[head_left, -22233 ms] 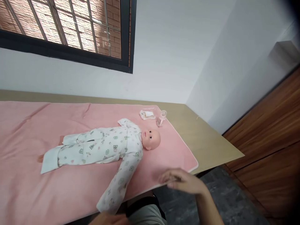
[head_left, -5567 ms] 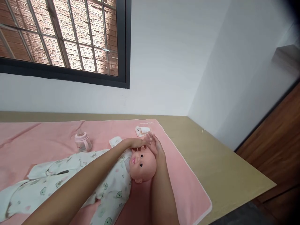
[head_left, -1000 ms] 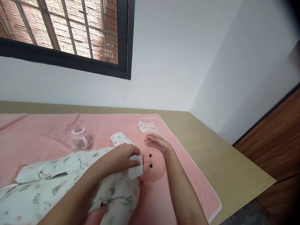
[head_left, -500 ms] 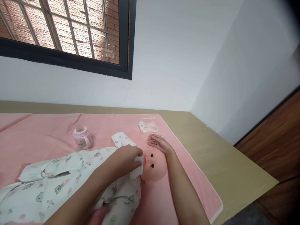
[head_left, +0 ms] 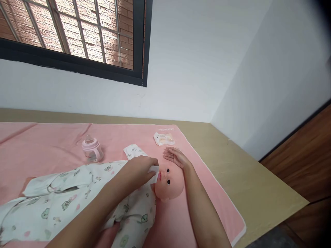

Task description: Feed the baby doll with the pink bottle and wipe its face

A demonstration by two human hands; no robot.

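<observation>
A baby doll lies on its back with its bald head to the right, dressed in a white printed outfit. Between the fingers and thumb of my left hand is a white wipe, held against or right beside the doll's mouth and chin. My right hand rests by the crown of the doll's head, fingers stretched out, with nothing visible in it. Whether its palm touches the head I cannot tell. The doll's neck is partly hidden by my left hand and the wipe.
Beyond my right hand lies a small white-and-orange packet. A pink baby bottle stands on the pink blanket to the left. The blanket covers a tan surface bordered by white walls, below a barred window.
My left hand has shifted the wipe up the doll's chin, away from me, and the wipe is bunched smaller. My right hand stays at the head. The camera view has shifted slightly.
</observation>
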